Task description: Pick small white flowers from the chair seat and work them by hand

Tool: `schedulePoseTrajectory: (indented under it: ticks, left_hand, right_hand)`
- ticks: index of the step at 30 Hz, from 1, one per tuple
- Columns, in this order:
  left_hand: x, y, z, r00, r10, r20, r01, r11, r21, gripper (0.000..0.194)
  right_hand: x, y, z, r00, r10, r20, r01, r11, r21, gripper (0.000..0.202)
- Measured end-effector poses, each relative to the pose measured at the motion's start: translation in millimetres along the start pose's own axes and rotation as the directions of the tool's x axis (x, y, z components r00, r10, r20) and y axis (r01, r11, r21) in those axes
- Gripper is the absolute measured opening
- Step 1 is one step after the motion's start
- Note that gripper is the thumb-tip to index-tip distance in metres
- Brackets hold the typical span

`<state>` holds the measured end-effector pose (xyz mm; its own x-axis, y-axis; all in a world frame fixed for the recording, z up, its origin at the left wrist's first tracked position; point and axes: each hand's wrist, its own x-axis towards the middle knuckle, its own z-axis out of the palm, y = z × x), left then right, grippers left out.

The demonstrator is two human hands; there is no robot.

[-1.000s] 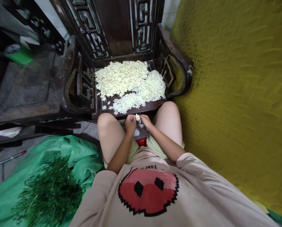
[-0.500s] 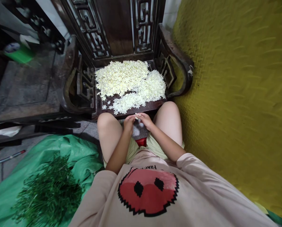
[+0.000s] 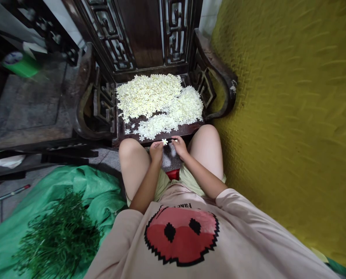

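My left hand is above my left knee's inner side, its fingertips pinched on a small white flower whose petals face up. A short gap to the right, my right hand has its fingers curled in, with a tiny pale bit showing at them, too small to make out. Just beyond both hands, a wide heap of white and cream flowers covers much of the dark wooden chair's seat. Several loose flowers lie near the seat's front left.
Carved armrests flank the seat. To the left stands another dark wooden seat with a green roll on it. Green stems lie on a green sheet at lower left. A yellow textured surface rises along the right.
My hands have drawn apart from touching. The flower now shows whole at my left fingertips, and my right hand has shifted slightly right.
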<state>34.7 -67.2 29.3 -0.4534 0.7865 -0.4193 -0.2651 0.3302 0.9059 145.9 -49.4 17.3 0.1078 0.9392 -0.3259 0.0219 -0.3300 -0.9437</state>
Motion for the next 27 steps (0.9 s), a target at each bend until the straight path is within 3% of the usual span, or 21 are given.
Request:
schedulePoseTrajectory:
  ticks: [6,11,14,18,22,24,27]
  left_hand:
    - [-4.0,1.0,-1.7,0.977,0.212,0.013,-0.211,0.958,0.193,0.009]
    - [-6.4,0.0,-2.6,0.959,0.281,0.040,-0.281,0.922,0.268,0.011]
    - [-5.1,-0.6,-3.3,0.959,0.283,0.035,-0.283,0.933,0.224,0.013]
    - [-4.5,-0.7,-2.8,0.952,0.276,0.130,-0.292,0.948,0.124,0.015]
    - [-5.0,-0.3,-1.0,0.961,0.225,0.158,-0.230,0.973,0.015,0.018]
    - [-2.9,-1.1,-2.0,0.971,0.206,0.120,-0.202,0.978,-0.046,0.018]
    - [6.1,-3.2,-6.6,0.986,0.159,-0.056,-0.165,0.979,-0.118,0.016]
  right_hand:
    - [0.9,-1.3,1.3,0.994,-0.049,0.096,0.053,0.998,-0.039,0.019]
    - [-7.0,-10.4,3.3,0.976,-0.168,0.139,0.176,0.983,-0.052,0.026]
    - [-7.7,-13.5,2.0,0.965,-0.177,0.193,0.194,0.978,-0.075,0.030]
    - [-4.1,-12.7,-0.1,0.962,-0.134,0.236,0.149,0.988,-0.047,0.033]
    - [-1.8,-9.0,-0.9,0.969,-0.101,0.227,0.108,0.994,-0.016,0.028]
    - [-0.9,-6.8,-0.9,0.979,-0.067,0.192,0.069,0.998,-0.007,0.026]
    - [1.8,-3.6,-1.8,0.995,0.007,0.101,-0.008,1.000,0.016,0.028]
